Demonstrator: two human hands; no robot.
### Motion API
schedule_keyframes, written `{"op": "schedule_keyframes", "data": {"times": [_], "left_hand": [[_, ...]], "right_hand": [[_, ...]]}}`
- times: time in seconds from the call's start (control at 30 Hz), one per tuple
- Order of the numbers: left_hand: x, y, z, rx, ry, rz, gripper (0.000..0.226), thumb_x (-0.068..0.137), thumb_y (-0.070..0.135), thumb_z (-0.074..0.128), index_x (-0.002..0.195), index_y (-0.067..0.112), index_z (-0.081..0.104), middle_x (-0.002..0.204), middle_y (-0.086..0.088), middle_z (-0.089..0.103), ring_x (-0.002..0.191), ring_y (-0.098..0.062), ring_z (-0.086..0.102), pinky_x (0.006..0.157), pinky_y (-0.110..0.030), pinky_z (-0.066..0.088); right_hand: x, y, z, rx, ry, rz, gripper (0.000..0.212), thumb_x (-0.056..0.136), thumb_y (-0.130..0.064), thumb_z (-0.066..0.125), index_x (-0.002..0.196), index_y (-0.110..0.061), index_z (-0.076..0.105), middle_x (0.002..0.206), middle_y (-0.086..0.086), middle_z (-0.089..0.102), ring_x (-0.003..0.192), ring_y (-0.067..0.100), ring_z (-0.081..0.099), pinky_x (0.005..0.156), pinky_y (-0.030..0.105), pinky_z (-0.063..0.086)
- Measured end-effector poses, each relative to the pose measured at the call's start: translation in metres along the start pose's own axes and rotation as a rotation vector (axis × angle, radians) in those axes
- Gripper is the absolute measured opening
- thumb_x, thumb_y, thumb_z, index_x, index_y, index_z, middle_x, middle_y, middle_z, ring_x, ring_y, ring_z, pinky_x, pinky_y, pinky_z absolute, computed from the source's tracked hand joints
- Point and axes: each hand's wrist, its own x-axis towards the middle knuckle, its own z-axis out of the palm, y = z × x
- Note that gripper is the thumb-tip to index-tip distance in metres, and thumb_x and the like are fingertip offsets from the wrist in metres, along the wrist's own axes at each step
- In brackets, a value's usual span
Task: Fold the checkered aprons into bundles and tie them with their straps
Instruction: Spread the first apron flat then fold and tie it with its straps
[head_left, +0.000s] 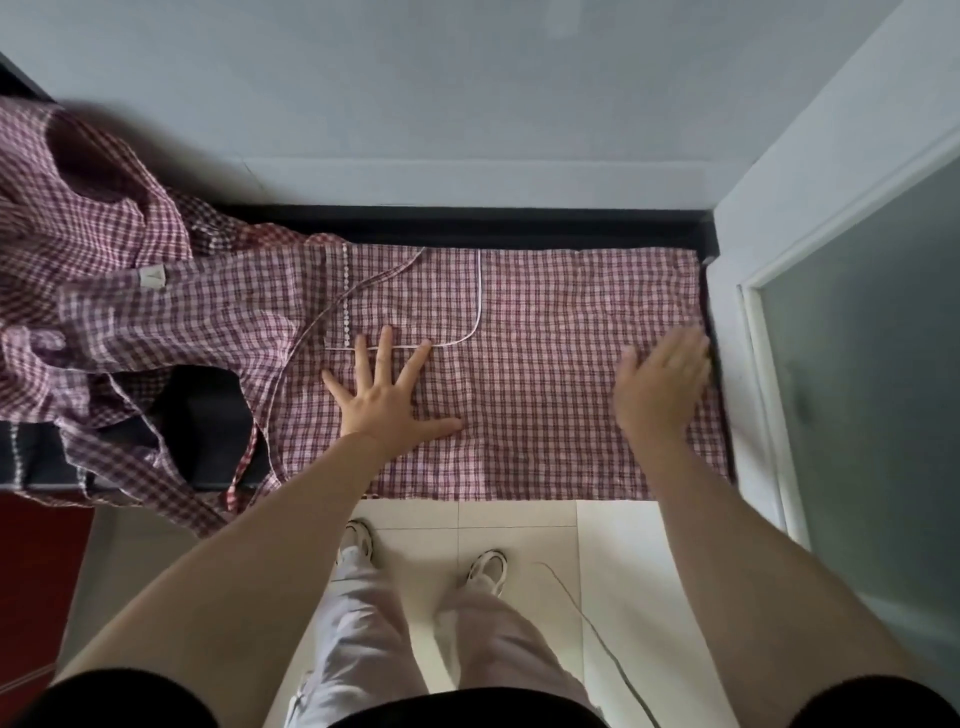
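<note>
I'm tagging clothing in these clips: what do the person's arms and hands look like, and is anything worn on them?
Both forearms are bare down to the left hand and right hand; no watch or bracelet shows. Short black sleeves cover the upper arms. The right hand is motion-blurred, so rings cannot be told there.

A dark counter (467, 226) runs across the view, its bare back edge showing beyond the fingers. A pale grey wall (415, 104) rises behind it. To the right of the fingers stands a white-framed door (748, 364) with a frosted glass panel (872, 389). Below the fingers lies a floor of pale square tiles (519, 525). Two white shoes (485, 569) stand on the tiles, under light trouser legs (363, 623). A thin cord (587, 618) trails across the floor beside the right shoe. A red cabinet front (36, 571) sits low to the left.
</note>
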Motion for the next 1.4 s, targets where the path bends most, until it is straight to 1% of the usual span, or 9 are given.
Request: {"op": "schedule_keyframes", "data": {"times": [0.13,0.2,0.43,0.57,0.67,0.8,0.97,1.2,1.4], "left_hand": [[0.01,0.003,-0.005,-0.009,-0.002,-0.007,0.119,0.057,0.102,0.031,0.142,0.049,-0.035,0.154,-0.001,-0.043,0.144,-0.034,-0.035,0.11,-0.076,-0.004],[0.011,0.004,-0.005,-0.007,-0.002,-0.004,0.119,0.058,0.101,0.031,0.142,0.05,-0.036,0.153,-0.001,-0.045,0.143,-0.033,-0.036,0.11,-0.075,-0.005],[0.008,0.005,-0.009,0.0,-0.046,0.023,0.118,0.063,0.1,0.033,0.145,0.047,-0.033,0.152,-0.002,-0.045,0.143,-0.036,-0.035,0.11,-0.076,-0.004],[-0.009,0.002,-0.028,-0.15,-0.076,0.088,0.097,0.075,0.09,0.037,0.154,0.047,0.002,0.164,0.004,-0.021,0.151,-0.032,-0.018,0.113,-0.071,0.001],[-0.023,-0.028,-0.044,-0.509,0.281,0.035,0.041,0.095,0.054,0.052,0.124,0.026,0.062,0.139,-0.005,0.049,0.128,-0.023,0.043,0.108,-0.051,0.04],[-0.031,-0.111,-0.06,-0.975,0.594,-0.485,0.03,0.093,0.024,0.054,0.065,0.015,0.05,0.079,-0.009,0.055,0.069,-0.019,0.044,0.065,-0.037,0.038],[-0.033,-0.207,-0.08,-0.745,0.748,-0.594,0.018,0.087,0.019,0.062,0.1,0.009,0.057,0.114,-0.013,0.053,0.11,-0.03,0.045,0.091,-0.043,0.038],[0.0,-0.304,-0.116,-0.488,0.398,-0.458,0.057,0.096,0.039,0.052,0.146,0.015,0.037,0.141,-0.01,0.05,0.132,-0.031,0.043,0.115,-0.047,0.027],[0.03,-0.333,-0.151,-0.994,0.107,-0.414,0.052,0.081,0.032,0.08,0.118,0.002,0.059,0.119,-0.014,0.066,0.104,-0.03,0.063,0.094,-0.04,0.053]], "right_hand": [[-0.014,-0.068,0.012,-0.016,-0.134,-0.668,0.061,0.104,-0.051,0.023,0.159,-0.028,0.014,0.167,0.003,0.005,0.154,0.025,-0.001,0.124,0.051,0.005],[-0.019,-0.078,0.02,-0.077,-0.208,-0.731,0.061,0.103,-0.058,0.02,0.159,-0.035,0.012,0.167,0.001,0.004,0.154,0.026,-0.002,0.123,0.055,0.008],[0.019,-0.017,0.002,-0.17,-0.162,-0.122,0.07,0.102,-0.059,0.01,0.159,-0.022,-0.004,0.166,0.014,-0.005,0.152,0.036,-0.002,0.121,0.052,0.002],[0.012,-0.047,-0.019,-0.139,-0.181,0.11,0.072,0.103,-0.029,0.042,0.157,-0.005,0.0,0.164,0.023,-0.005,0.152,0.039,-0.003,0.124,0.05,0.004],[-0.019,-0.105,-0.025,-0.108,-0.086,-0.206,0.077,0.092,-0.009,0.059,0.155,-0.005,0.016,0.163,0.025,0.007,0.151,0.04,0.004,0.123,0.053,0.008],[-0.08,-0.19,-0.014,-0.005,-0.1,-0.672,0.061,0.093,-0.015,0.058,0.149,-0.013,0.035,0.16,0.014,0.027,0.149,0.032,0.019,0.122,0.051,0.019],[-0.128,-0.267,0.004,-0.124,-0.311,-0.973,0.062,0.101,-0.03,0.043,0.157,-0.03,0.017,0.165,0.006,0.013,0.151,0.031,0.014,0.119,0.053,0.025],[-0.143,-0.352,-0.015,-0.517,-0.675,-0.683,0.062,0.098,-0.02,0.047,0.155,-0.026,0.026,0.162,0.01,0.019,0.148,0.036,0.019,0.116,0.056,0.024],[-0.13,-0.404,-0.017,0.048,-0.187,-0.739,0.027,0.093,-0.007,0.056,0.12,-0.009,0.059,0.122,0.006,0.052,0.099,0.019,0.056,0.08,0.035,0.053]]}}
